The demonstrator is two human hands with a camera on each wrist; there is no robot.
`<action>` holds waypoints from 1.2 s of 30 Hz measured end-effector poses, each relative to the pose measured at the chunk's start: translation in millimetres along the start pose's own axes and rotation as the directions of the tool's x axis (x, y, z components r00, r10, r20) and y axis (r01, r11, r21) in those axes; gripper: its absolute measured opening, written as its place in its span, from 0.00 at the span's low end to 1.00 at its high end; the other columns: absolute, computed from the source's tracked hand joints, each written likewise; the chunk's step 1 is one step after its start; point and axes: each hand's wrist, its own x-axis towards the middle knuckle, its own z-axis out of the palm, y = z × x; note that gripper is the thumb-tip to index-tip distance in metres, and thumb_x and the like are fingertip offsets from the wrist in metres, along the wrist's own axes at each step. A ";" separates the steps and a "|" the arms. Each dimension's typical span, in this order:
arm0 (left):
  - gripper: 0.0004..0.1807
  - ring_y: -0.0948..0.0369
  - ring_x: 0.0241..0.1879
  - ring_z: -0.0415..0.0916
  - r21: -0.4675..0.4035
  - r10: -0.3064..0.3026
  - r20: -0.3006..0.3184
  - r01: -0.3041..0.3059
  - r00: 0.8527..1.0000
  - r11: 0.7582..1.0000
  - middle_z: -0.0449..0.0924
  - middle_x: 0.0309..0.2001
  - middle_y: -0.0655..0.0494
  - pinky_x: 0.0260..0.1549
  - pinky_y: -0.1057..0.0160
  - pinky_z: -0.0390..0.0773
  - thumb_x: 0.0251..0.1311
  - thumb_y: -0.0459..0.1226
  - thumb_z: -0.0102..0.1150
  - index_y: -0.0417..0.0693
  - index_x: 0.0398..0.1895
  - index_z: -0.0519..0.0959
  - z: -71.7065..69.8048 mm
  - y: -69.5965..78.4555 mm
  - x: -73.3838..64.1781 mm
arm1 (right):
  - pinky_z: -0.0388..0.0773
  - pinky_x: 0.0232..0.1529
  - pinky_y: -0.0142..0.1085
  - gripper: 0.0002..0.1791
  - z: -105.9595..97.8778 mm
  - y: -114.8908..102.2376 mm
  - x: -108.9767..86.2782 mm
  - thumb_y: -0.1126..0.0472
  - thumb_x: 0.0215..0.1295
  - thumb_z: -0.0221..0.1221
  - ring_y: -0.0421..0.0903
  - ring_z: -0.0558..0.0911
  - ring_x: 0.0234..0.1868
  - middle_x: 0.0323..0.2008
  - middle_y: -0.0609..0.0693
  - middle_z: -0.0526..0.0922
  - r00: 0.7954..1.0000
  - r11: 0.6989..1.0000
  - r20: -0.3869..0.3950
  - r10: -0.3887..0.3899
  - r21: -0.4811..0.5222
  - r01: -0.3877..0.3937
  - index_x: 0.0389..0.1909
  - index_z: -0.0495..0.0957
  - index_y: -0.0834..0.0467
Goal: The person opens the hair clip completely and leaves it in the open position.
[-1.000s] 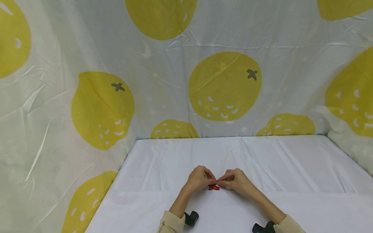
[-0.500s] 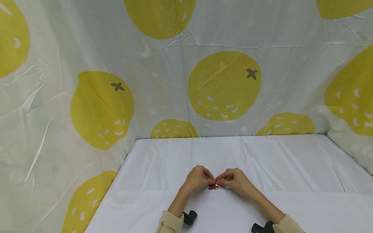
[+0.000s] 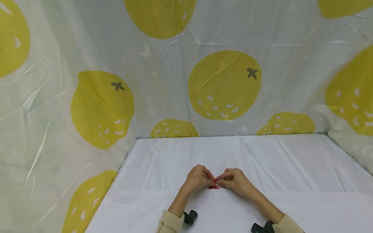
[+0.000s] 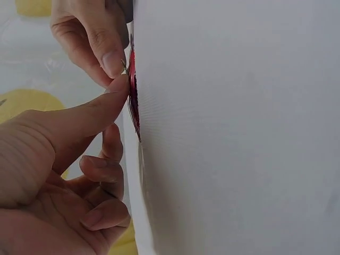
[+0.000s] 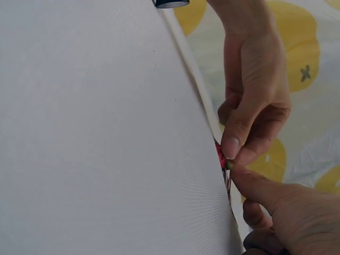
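Observation:
A small, shiny red piece (image 3: 214,187) sits low between my two hands over the middle of the white table; its kind I cannot tell. From the left, my left hand (image 3: 196,178) pinches it between thumb and forefinger. My right hand (image 3: 237,182) pinches it from the other side, the fingertips of both hands nearly meeting. In the left wrist view the red piece (image 4: 133,74) appears thin and edge-on, with dark edges. A tiny greenish bit (image 5: 228,164) shows at the fingertips in the right wrist view. Fingers hide much of the piece.
White cloth covers the table (image 3: 163,161), with a crease running across behind the wrists. A hanging sheet printed with yellow fruit (image 3: 224,85) encloses the back and sides. Black devices (image 3: 190,217) sit at both beige cuffs (image 3: 171,221).
Both hands stay almost in place, with the right fingertips shifting slightly left. The red piece's visible part below the fingers has changed shape and looks smaller now.

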 end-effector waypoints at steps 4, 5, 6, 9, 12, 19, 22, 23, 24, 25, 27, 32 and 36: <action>0.06 0.71 0.20 0.68 0.018 0.000 -0.009 0.000 1.000 1.000 0.87 0.26 0.56 0.21 0.70 0.64 0.44 0.33 0.83 0.46 0.23 0.90 1.1 -0.6 1.3 | 0.68 0.27 0.26 0.05 0.0 -0.6 0.3 0.60 0.59 0.74 0.30 0.71 0.26 0.26 0.48 0.83 0.999 1.000 -0.020 -0.028 -0.007 0.027 0.35 0.93 0.55; 0.07 0.70 0.20 0.67 0.019 -0.002 -0.008 0.002 1.000 1.000 0.87 0.26 0.56 0.21 0.70 0.64 0.44 0.33 0.83 0.46 0.23 0.90 1.1 -0.7 1.2 | 0.68 0.27 0.26 0.04 0.1 -0.4 0.3 0.60 0.59 0.74 0.30 0.70 0.26 0.26 0.48 0.83 0.999 1.000 -0.021 -0.029 -0.011 0.029 0.34 0.93 0.55; 0.07 0.70 0.20 0.67 0.021 -0.002 -0.007 0.002 1.000 1.000 0.87 0.25 0.57 0.21 0.70 0.64 0.44 0.33 0.83 0.46 0.23 0.90 0.9 -0.8 1.0 | 0.67 0.26 0.26 0.04 0.2 -0.1 0.4 0.60 0.59 0.74 0.30 0.70 0.26 0.25 0.48 0.83 0.999 0.999 -0.020 -0.033 -0.015 0.033 0.34 0.93 0.54; 0.07 0.69 0.20 0.68 0.010 -0.012 0.000 0.012 1.000 1.000 0.86 0.24 0.57 0.21 0.70 0.65 0.44 0.34 0.83 0.46 0.23 0.90 -1.1 -0.8 -0.2 | 0.66 0.26 0.26 0.03 -0.1 0.4 0.9 0.60 0.59 0.74 0.30 0.68 0.25 0.25 0.46 0.82 0.999 0.998 -0.021 -0.043 -0.041 0.042 0.33 0.92 0.53; 0.08 0.69 0.21 0.69 0.008 -0.019 0.010 0.019 1.000 1.000 0.84 0.24 0.58 0.22 0.69 0.66 0.43 0.34 0.84 0.46 0.23 0.90 -3.6 -1.4 -1.3 | 0.66 0.26 0.26 0.02 -0.2 1.6 1.2 0.61 0.59 0.74 0.30 0.68 0.25 0.25 0.44 0.83 0.999 0.997 -0.037 -0.037 -0.065 0.035 0.33 0.92 0.53; 0.11 0.69 0.24 0.68 0.064 -0.002 0.010 0.001 1.000 0.998 0.81 0.25 0.56 0.25 0.69 0.68 0.39 0.38 0.86 0.49 0.23 0.90 -5.0 -3.5 -1.8 | 0.68 0.27 0.27 0.04 -1.5 1.9 0.5 0.58 0.59 0.74 0.30 0.70 0.26 0.26 0.43 0.84 0.997 0.997 -0.071 -0.009 -0.078 0.004 0.32 0.92 0.55; 0.11 0.69 0.26 0.69 0.088 -0.005 0.007 0.004 1.000 0.996 0.81 0.26 0.56 0.26 0.68 0.68 0.39 0.39 0.87 0.51 0.23 0.90 -4.3 -3.3 -2.2 | 0.68 0.27 0.28 0.03 -3.8 2.1 0.3 0.59 0.58 0.75 0.30 0.71 0.26 0.26 0.43 0.85 0.996 0.995 -0.086 0.022 -0.093 -0.030 0.31 0.92 0.54; 0.11 0.69 0.26 0.69 0.093 -0.009 0.005 0.009 1.000 0.996 0.81 0.26 0.57 0.26 0.68 0.68 0.39 0.40 0.86 0.51 0.23 0.90 -4.1 -3.0 -2.3 | 0.69 0.27 0.28 0.03 -5.0 2.2 0.1 0.59 0.58 0.75 0.30 0.71 0.26 0.26 0.43 0.84 0.995 0.994 -0.093 0.040 -0.098 -0.049 0.31 0.92 0.54; 0.10 0.69 0.27 0.69 0.098 -0.018 0.005 0.018 1.000 0.995 0.80 0.26 0.58 0.27 0.68 0.68 0.40 0.40 0.86 0.52 0.23 0.90 -3.8 -2.7 -2.5 | 0.68 0.27 0.28 0.02 -6.3 2.2 -0.1 0.59 0.58 0.75 0.31 0.71 0.25 0.25 0.42 0.84 0.993 0.992 -0.099 0.059 -0.103 -0.069 0.31 0.92 0.53; 0.10 0.68 0.27 0.69 0.102 -0.026 0.005 0.025 1.000 0.994 0.80 0.26 0.59 0.27 0.67 0.68 0.40 0.40 0.86 0.52 0.23 0.90 -3.6 -2.5 -2.5 | 0.68 0.27 0.27 0.02 -7.5 2.5 -0.3 0.60 0.58 0.75 0.31 0.71 0.25 0.25 0.42 0.84 0.991 0.990 -0.103 0.080 -0.105 -0.090 0.31 0.91 0.53; 0.10 0.68 0.27 0.69 0.108 -0.032 0.007 0.031 0.999 0.994 0.79 0.26 0.60 0.27 0.67 0.67 0.41 0.40 0.86 0.53 0.23 0.90 -3.5 -1.8 -2.8 | 0.68 0.28 0.27 0.03 -9.9 2.2 -0.6 0.60 0.58 0.74 0.31 0.71 0.25 0.26 0.42 0.83 0.989 0.988 -0.098 0.110 -0.093 -0.119 0.33 0.91 0.53; 0.08 0.69 0.27 0.68 0.114 -0.008 0.016 0.007 1.000 0.993 0.81 0.27 0.57 0.27 0.68 0.68 0.43 0.39 0.85 0.52 0.24 0.90 -3.5 -0.8 -2.3 | 0.68 0.26 0.27 0.10 -10.9 2.1 0.2 0.59 0.61 0.73 0.32 0.70 0.25 0.28 0.46 0.83 0.998 0.997 -0.011 0.062 -0.041 -0.062 0.42 0.91 0.56; 0.07 0.69 0.25 0.68 0.100 0.005 0.025 -0.008 1.000 0.995 0.83 0.28 0.54 0.25 0.68 0.67 0.47 0.36 0.82 0.49 0.25 0.90 -3.4 0.3 -1.8 | 0.67 0.24 0.27 0.07 -9.0 1.8 0.2 0.61 0.61 0.73 0.31 0.70 0.23 0.27 0.47 0.84 1.000 1.000 0.002 -0.004 -0.013 0.004 0.39 0.92 0.56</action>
